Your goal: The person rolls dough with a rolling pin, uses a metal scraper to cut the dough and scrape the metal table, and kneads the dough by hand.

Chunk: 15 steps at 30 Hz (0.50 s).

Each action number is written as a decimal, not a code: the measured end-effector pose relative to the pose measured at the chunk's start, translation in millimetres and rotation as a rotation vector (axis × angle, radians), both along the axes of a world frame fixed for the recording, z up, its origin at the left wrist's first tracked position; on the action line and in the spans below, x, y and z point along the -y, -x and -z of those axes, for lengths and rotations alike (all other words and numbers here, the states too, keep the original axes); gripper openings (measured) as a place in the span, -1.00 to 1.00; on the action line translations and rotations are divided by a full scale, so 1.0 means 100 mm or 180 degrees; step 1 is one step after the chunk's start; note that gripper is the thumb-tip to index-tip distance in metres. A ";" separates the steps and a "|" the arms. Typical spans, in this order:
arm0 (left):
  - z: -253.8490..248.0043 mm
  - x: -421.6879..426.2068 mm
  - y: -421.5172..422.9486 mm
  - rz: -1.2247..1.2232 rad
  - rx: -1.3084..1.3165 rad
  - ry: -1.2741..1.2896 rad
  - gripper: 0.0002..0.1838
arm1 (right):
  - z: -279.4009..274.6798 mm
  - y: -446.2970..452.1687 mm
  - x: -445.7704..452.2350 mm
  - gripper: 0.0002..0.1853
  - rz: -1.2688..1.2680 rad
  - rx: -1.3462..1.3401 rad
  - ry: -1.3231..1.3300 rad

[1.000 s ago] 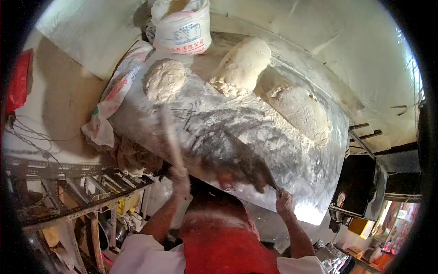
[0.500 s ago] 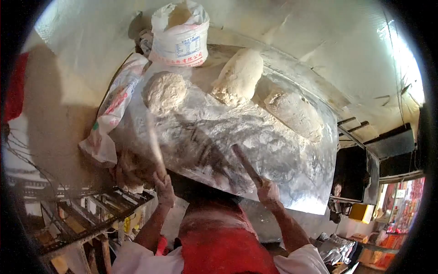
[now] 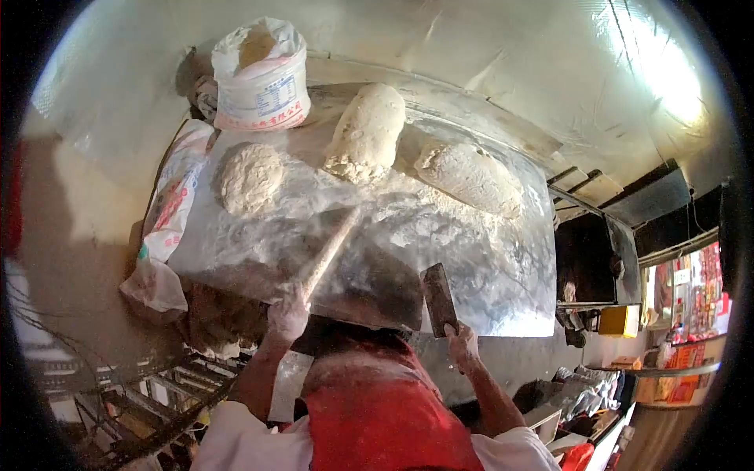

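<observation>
My left hand (image 3: pixel 288 315) is closed around the near end of a floury rolling pin (image 3: pixel 331 253), which slants up and to the right over the metal-topped table (image 3: pixel 506 298). Its far tip looks close to the floury surface; whether they touch I cannot tell. In my right hand (image 3: pixel 462 345) is a dark, flat rectangular blade like a cleaver (image 3: pixel 438 297), near the front edge. Farther back lie a rough round dough lump (image 3: pixel 251 180), a long upright-lying dough loaf (image 3: pixel 367 132) and another long dough piece (image 3: pixel 471 180) on the right.
An open flour sack (image 3: pixel 263 98) stands at the back left. A crumpled white bag (image 3: pixel 174 200) hangs along the table's left side. A metal rack (image 3: pixel 169 396) is at lower left, and a dark cabinet (image 3: pixel 585 263) stands right of the table.
The rolling pin has swung from leaning left to pointing right across the table. The blade has turned to show its broad face. The view has shifted slightly to the right.
</observation>
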<state>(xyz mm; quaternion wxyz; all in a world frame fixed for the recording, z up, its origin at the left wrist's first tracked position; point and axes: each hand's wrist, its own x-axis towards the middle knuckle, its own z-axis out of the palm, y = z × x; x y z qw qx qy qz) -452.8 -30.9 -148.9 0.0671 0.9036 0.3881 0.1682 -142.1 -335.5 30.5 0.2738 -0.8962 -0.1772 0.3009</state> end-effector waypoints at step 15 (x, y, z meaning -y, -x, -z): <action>-1.17 -0.31 -0.15 -0.0234 -0.0535 0.1391 -0.41 | 0.14 -0.03 0.31 -0.77 0.1653 -0.1560 -0.0809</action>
